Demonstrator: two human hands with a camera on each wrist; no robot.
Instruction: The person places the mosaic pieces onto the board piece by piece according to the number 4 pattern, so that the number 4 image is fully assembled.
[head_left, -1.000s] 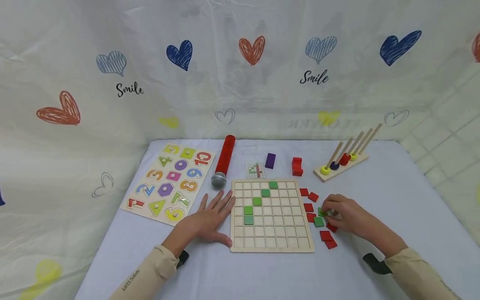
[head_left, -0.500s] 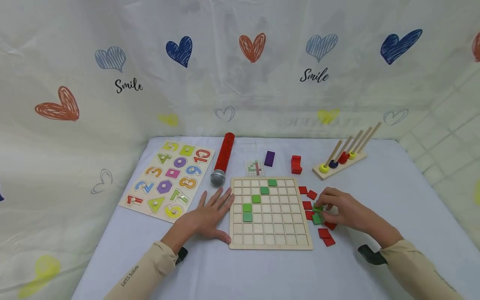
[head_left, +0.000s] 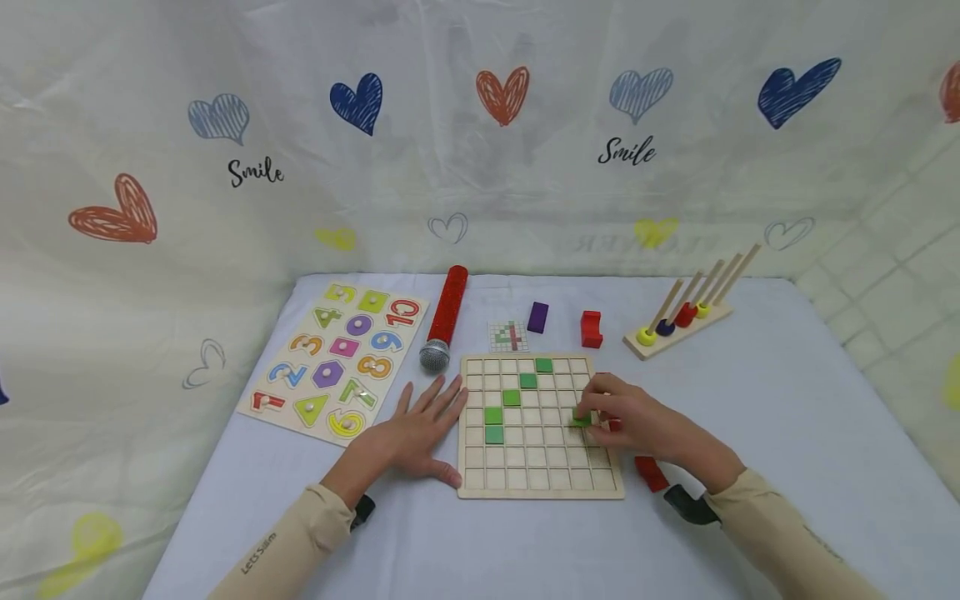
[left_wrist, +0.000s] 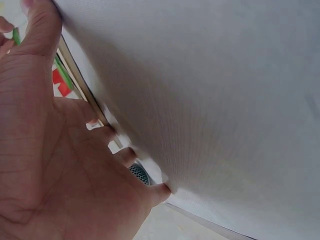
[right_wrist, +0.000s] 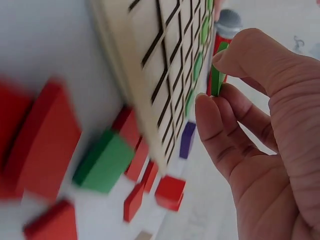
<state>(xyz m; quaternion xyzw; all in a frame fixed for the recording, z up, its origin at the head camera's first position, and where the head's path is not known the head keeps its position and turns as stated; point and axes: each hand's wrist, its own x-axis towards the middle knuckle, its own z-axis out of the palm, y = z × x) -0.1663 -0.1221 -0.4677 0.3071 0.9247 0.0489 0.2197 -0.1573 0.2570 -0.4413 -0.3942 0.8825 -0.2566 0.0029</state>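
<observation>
A wooden grid board [head_left: 517, 495] lies on the white-covered table, with several green tiles [head_left: 512, 398] set in its squares along a slanting line. My left hand [head_left: 416, 440] rests flat beside the board's left edge, fingers spread, thumb and fingertips at the rim. Over the right part of the grid, my right hand [head_left: 645, 421] pinches a green square tile [right_wrist: 218, 70] between thumb and fingers. Red tiles [head_left: 651, 472] and one loose green tile [right_wrist: 106, 162] lie right of the board, partly hidden by my right hand in the head view.
Behind the board are a small pattern card [head_left: 508, 337], a purple block [head_left: 537, 317] and a red block [head_left: 591, 329]. A red microphone [head_left: 448, 308] and a number puzzle [head_left: 300, 392] lie to the left. A pegged bead stand [head_left: 677, 332] stands at back right.
My right hand has picked up a green tile from the loose pile and carried it left over the board. My left hand has stayed at the board's left edge.
</observation>
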